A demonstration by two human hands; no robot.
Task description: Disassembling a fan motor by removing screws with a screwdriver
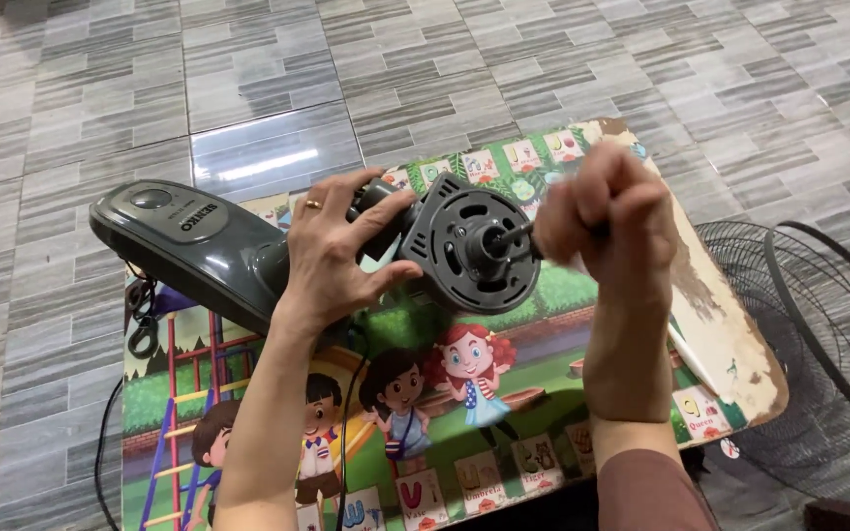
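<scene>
A dark grey electric fan body (199, 246) lies on its side on a low table with a colourful cartoon picture top (504, 393). Its round motor housing (469, 241) faces the camera, with the metal shaft sticking out of the middle. My left hand (336, 251), a ring on one finger, grips the fan's neck just behind the motor housing. My right hand (607, 211) is closed in a fist around something thin at the tip of the shaft; what it holds is hidden inside the fingers.
A black wire fan guard (809, 344) lies on the grey tiled floor (248, 69) to the right of the table. The fan's black power cord (140, 324) hangs off the table's left side. The table's right edge is worn and peeling.
</scene>
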